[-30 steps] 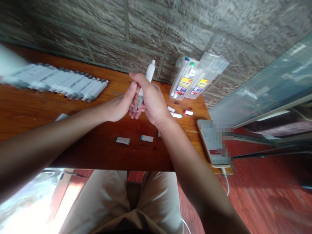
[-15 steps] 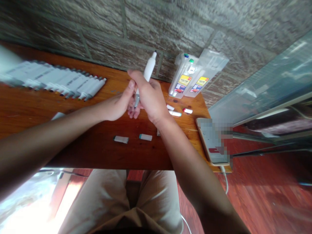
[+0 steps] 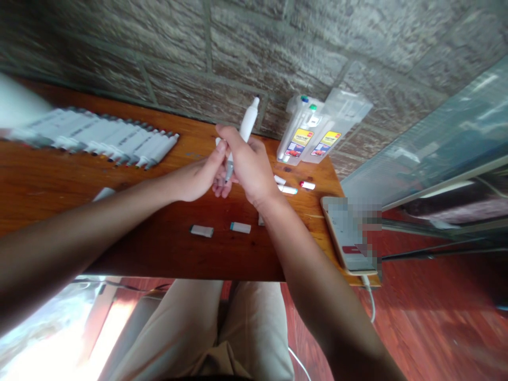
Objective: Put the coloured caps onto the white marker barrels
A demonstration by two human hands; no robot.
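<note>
My right hand (image 3: 250,169) is wrapped round a white marker (image 3: 248,121), held at a slant. The marker's upper end shows a dark bare tip, and its grey lower end points down between my hands. My left hand (image 3: 206,177) meets it from the left, thumb raised against the right hand and fingers curled beneath the marker. A small white bit shows by the left thumb; what it belongs to is hidden. Below my hands lie a grey-ended marker cap (image 3: 201,231) and a teal-ended cap (image 3: 240,227). Another cap is partly covered by my right wrist.
A long row of white markers (image 3: 95,135) lies at the left. Clear plastic marker cases (image 3: 293,145) stand by the brick wall. More caps, including a red-ended cap (image 3: 307,185), lie right of my hands. A phone (image 3: 349,233) with a cable rests at the table's right edge.
The whole view has shifted slightly, so things sit a little lower and further right. My hands keep nearly the same pose around the marker.
</note>
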